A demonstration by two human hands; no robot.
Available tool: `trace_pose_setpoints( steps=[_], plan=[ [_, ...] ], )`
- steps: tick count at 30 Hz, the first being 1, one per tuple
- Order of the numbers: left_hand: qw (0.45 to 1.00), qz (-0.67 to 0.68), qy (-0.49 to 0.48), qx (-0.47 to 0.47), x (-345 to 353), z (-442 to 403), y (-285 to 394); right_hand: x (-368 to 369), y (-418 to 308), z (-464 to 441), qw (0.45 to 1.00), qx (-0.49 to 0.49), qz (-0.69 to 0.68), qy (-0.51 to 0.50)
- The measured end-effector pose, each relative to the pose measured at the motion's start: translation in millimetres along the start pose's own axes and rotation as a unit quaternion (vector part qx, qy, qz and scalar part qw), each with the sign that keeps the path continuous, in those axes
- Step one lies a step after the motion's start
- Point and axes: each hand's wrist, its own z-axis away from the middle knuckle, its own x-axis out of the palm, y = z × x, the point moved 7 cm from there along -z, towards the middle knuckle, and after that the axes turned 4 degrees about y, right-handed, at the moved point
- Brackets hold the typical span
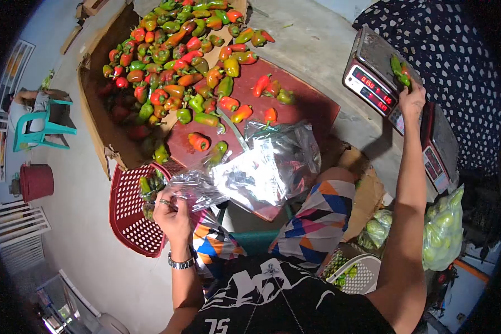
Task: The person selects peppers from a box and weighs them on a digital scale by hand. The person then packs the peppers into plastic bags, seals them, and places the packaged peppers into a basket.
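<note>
Left hand (172,216) — grip closed on clear plastic bag (264,172), over near end of red worktop (314,106). Right hand (412,101) at green pepper (397,67) on digital scale (373,51), right of worktop — can't tell if gripping.

Head-worn view, facing forward and down
Close above the black shirt (317,312), it looks over the red table (306,108) and surrounding floor (94,234).

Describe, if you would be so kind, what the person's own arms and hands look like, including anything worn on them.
The left hand wears a ring, with a silvery metal band at the wrist; no such band shows on the right hand. Both are ungloved, and no sleeve covers either forearm.
</note>
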Motion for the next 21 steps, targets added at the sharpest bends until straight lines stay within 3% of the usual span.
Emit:
trace_pose_setpoints(
  steps=[4,12,16,21],
  plan=[
    [0.998,-0.038,-0.033,-0.032,2.7,1.9,6.7,5.7,-19.1,0.4,0.999,-0.019,-0.036,0.032],
    [0.999,-0.049,-0.002,0.011,-2.0,0.7,10.3,41.4,-32.1,-6.5,0.998,-0.036,-0.025,0.041],
    [0.996,-0.086,-0.014,0.03,-2.4,-0.6,16.0,35.4,-40.1,1.0,0.999,-0.016,-0.027,-0.005],
    [0.997,-0.072,-0.024,-0.026,-3.1,1.3,10.7,2.6,-43.4,16.7,1.0,0.021,-0.018,0.011]
  ],
)
